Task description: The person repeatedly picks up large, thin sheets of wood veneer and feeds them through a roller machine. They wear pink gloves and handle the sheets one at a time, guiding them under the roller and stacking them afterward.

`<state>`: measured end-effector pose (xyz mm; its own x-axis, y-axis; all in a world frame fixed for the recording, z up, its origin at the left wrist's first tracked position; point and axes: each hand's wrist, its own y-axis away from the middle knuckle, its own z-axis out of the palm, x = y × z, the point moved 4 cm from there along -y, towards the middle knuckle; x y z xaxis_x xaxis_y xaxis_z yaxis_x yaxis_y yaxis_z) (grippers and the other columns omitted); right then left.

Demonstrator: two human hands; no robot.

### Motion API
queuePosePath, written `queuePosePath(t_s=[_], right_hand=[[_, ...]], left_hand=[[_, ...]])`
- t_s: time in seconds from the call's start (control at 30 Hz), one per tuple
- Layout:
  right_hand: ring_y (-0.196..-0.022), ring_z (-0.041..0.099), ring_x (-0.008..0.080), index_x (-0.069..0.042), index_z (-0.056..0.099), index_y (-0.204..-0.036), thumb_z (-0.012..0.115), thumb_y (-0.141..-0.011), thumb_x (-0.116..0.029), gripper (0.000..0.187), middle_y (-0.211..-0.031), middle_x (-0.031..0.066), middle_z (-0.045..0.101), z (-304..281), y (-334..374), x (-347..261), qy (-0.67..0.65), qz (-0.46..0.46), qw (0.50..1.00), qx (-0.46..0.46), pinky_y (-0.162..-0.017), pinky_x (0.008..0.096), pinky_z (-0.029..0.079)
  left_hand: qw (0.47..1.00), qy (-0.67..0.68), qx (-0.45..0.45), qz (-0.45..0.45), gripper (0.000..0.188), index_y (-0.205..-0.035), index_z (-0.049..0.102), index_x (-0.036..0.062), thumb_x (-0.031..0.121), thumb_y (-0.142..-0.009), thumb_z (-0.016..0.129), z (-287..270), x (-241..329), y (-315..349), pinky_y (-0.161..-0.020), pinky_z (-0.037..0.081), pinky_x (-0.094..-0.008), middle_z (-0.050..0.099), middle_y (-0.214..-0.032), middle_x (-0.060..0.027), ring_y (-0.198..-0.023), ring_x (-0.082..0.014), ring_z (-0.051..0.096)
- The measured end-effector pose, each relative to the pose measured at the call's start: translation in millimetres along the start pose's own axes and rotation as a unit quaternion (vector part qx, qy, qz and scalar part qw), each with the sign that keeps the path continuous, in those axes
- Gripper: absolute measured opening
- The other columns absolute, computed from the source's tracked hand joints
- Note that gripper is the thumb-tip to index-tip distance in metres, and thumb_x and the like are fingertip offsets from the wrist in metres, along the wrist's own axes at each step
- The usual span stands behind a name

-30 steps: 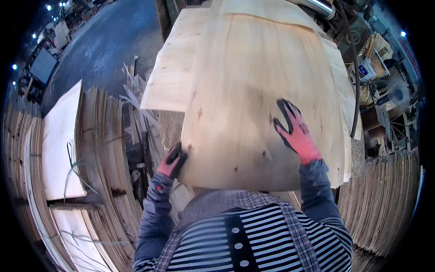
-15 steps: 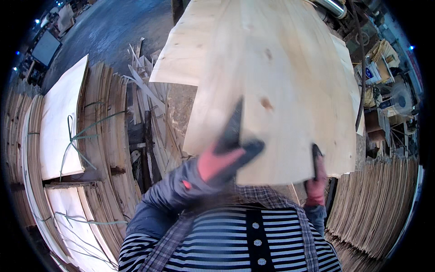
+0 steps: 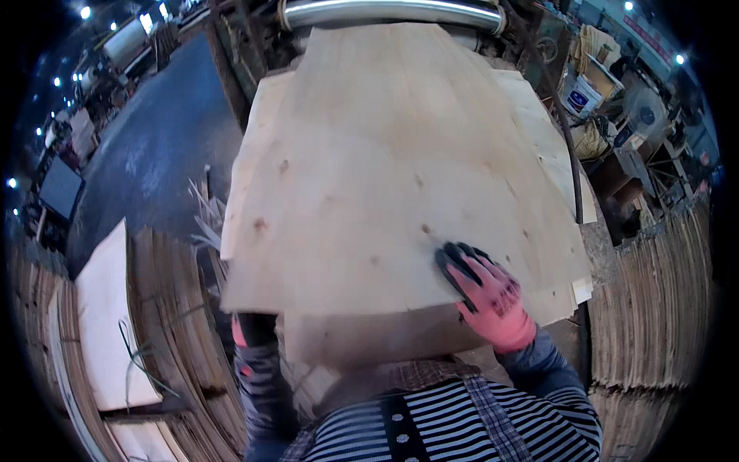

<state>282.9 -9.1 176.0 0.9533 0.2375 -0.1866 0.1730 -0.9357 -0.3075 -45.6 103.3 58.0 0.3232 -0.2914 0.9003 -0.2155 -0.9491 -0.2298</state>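
A broad, pale sheet of wood veneer [image 3: 346,192] with several brown knots lies before me, over other veneer sheets [image 3: 250,154] whose ragged edges stick out at both sides. My right hand [image 3: 493,296], in a pink glove with black fingertips, rests on the sheet near its front right, fingers stretched out. At the sheet's front left corner, my left hand [image 3: 240,333] is mostly beneath the edge; its fingers are hidden. A strip of veneer [image 3: 377,335] shows below the front edge, close to my body. The sheet's far end reaches a shiny metal roller [image 3: 392,11].
Tied veneer stacks [image 3: 112,316] stand on the left, and another tall stack [image 3: 643,308] on the right. A dark bar [image 3: 566,146] runs along the right side. Beyond it are a white bucket [image 3: 581,96] and clutter. Wood scraps [image 3: 208,212] lie at the left.
My left hand has gone from above the sheet to under its front left corner. The right hand has moved from the right edge onto the top. The view has shifted, showing the roller fully.
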Motion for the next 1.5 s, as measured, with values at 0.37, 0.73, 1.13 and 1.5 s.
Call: queuePosePath(t_s=[0.37, 0.73, 1.13, 1.5], right_hand=[[-0.101, 0.047, 0.026, -0.012, 0.044, -0.115, 0.051, -0.076, -0.028, 0.043, -0.111, 0.0094, 0.049, 107, -191, 116, 0.024, 0.05, 0.988, 0.143, -0.085, 0.0395, 0.036], [-0.119, 0.025, 0.0338, -0.005, 0.03, -0.125, 0.049, -0.075, -0.041, 0.064, -0.124, 0.0189, 0.033, 102, -64, 42, -0.033, -0.098, 0.993, -0.05, -0.1, 0.0478, 0.013], [-0.115, 0.032, 0.037, -0.002, 0.04, -0.118, 0.056, -0.061, -0.011, 0.059, -0.123, 0.021, 0.035, 66, 144, 30, -0.081, 0.128, 0.988, -0.016, -0.097, 0.0429, 0.024], [-0.098, 0.049, 0.04, 0.0, 0.047, -0.107, 0.044, -0.08, -0.036, 0.046, -0.106, 0.0245, 0.049, -19, 170, -28, -0.013, 0.067, 0.994, 0.09, -0.084, 0.0471, 0.039]], left_hand=[[0.958, -0.156, 0.058, -0.232, 0.054, -0.122, 0.034, -0.0009, 0.03, -0.081, 0.052, 23, -135, 109, -0.095, 0.028, -0.0345, 0.036, -0.124, -0.0195, -0.115, -0.0295, 0.035], [0.968, -0.017, -0.062, -0.244, 0.046, -0.119, 0.04, 0.0012, 0.011, -0.077, 0.056, -24, -43, 85, -0.089, 0.035, -0.0276, 0.046, -0.116, -0.0121, -0.106, -0.0199, 0.045], [0.882, 0.403, -0.214, -0.115, 0.055, -0.122, 0.033, -0.0011, 0.0, -0.071, 0.053, 32, 138, 71, -0.077, 0.043, -0.0299, 0.051, -0.107, -0.0142, -0.09, -0.0227, 0.053], [0.774, 0.621, -0.088, -0.089, 0.05, -0.121, 0.034, -0.0045, 0.003, -0.075, 0.052, -25, 110, 112, -0.072, 0.046, -0.0311, 0.05, -0.109, -0.0169, -0.092, -0.0224, 0.053]])
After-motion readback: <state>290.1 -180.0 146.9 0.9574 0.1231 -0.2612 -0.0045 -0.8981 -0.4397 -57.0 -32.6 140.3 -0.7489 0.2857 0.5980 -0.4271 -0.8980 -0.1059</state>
